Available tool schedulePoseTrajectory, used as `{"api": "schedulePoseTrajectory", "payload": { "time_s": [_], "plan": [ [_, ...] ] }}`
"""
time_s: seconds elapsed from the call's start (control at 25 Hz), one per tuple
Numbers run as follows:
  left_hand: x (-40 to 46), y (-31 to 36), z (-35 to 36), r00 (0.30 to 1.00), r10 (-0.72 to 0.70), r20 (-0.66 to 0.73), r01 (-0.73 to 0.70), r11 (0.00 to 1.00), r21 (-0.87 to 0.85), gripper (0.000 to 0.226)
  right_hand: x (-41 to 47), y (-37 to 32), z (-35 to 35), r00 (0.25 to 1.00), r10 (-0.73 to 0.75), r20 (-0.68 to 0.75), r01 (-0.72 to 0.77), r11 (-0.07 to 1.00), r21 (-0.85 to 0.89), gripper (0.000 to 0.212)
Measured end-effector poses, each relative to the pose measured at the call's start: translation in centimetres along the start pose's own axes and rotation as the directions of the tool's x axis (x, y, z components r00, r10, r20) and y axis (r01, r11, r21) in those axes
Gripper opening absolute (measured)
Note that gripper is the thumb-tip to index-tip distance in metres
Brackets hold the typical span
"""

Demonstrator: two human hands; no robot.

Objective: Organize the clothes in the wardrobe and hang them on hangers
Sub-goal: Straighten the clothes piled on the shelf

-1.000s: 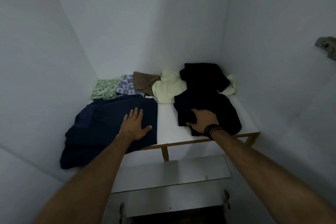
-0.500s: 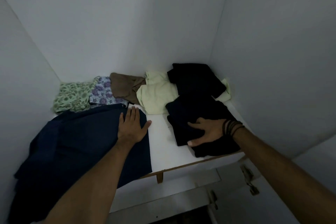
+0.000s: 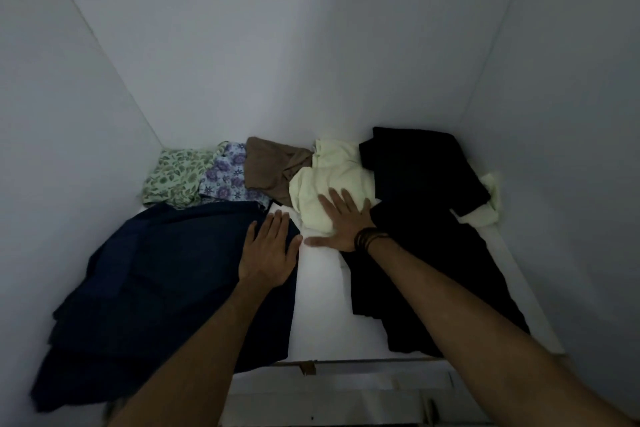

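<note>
- The right hand (image 3: 341,224) has left the front black garment (image 3: 415,274), where it lay half a second ago, and now lies flat, fingers spread, on the pale yellow garment (image 3: 332,180), clamped on nothing.
- The left hand (image 3: 268,250) stays flat and open on the navy garment (image 3: 156,284).
- Judgement: the yellow piece is probably next for a hanger; no hanger shows.
- Count on the wardrobe shelf (image 3: 320,305): one navy, two black (second at the back (image 3: 422,166)), one yellow, one brown garment (image 3: 270,166), one purple floral cloth (image 3: 227,177), one green floral cloth (image 3: 175,175); seven pieces, two hands.
</note>
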State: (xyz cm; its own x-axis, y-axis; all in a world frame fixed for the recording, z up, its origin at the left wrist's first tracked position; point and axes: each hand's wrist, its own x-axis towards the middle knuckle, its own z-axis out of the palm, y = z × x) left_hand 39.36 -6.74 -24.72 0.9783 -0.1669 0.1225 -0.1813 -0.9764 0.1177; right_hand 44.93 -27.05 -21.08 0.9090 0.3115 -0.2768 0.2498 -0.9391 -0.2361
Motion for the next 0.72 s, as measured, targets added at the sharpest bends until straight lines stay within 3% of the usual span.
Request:
{"api": "schedulePoseTrajectory", "payload": {
  "time_s": [0.16, 0.2, 0.28, 0.32, 0.36, 0.44, 0.52, 0.6, 0.72],
  "plan": [
    [0.2, 0.0, 0.5, 1.0, -0.022, -0.005, 0.023, 0.999, 0.028, 0.072, 1.6, 1.3, 1.6, 0.988, 0.031, -0.152, 0.001, 0.979, 0.203, 0.062],
    [0.2, 0.0, 0.5, 0.999, -0.03, 0.016, 0.029, 0.999, 0.042, 0.071, 1.4, 1.4, 1.3, 0.975, 0.084, -0.206, -0.004, 0.932, 0.362, 0.056],
    [0.5, 0.1, 0.3, 0.999, -0.04, 0.03, 0.038, 0.997, 0.06, 0.073, 0.8, 1.6, 0.3, 0.929, 0.257, -0.267, -0.004, 0.728, 0.685, 0.054],
    [0.4, 0.2, 0.1, 0.999, -0.041, 0.029, 0.039, 0.998, 0.057, 0.075, 0.5, 1.7, 0.2, 0.912, 0.305, -0.274, 0.004, 0.661, 0.751, 0.056],
    [0.4, 0.3, -0.1, 0.999, -0.037, 0.034, 0.035, 0.998, 0.057, 0.078, 0.4, 1.8, 0.1, 0.92, 0.285, -0.268, 0.0, 0.685, 0.729, 0.059],
    [0.1, 0.6, -0.4, 0.999, -0.023, 0.037, 0.023, 1.0, 0.021, 0.085, 0.8, 1.9, 0.5, 0.972, 0.103, -0.213, -0.009, 0.915, 0.404, 0.073],
    [0.0, 1.1, -1.0, 0.996, -0.079, -0.043, 0.071, 0.986, -0.15, 0.087, 1.4, 1.8, 0.9, 0.996, -0.014, -0.092, 0.025, 0.992, 0.121, 0.098],
    [1.7, 2.6, -1.8, 0.976, -0.119, -0.184, 0.051, 0.941, -0.335, 0.079, 1.8, 1.8, 1.2, 0.999, -0.024, -0.031, 0.027, 0.997, 0.075, 0.112],
    [7.0, 5.9, -3.1, 0.967, 0.02, -0.254, -0.107, 0.938, -0.33, 0.064, 1.8, 2.1, 0.3, 1.0, -0.016, -0.013, 0.018, 0.991, 0.135, 0.102]
  ]
}}
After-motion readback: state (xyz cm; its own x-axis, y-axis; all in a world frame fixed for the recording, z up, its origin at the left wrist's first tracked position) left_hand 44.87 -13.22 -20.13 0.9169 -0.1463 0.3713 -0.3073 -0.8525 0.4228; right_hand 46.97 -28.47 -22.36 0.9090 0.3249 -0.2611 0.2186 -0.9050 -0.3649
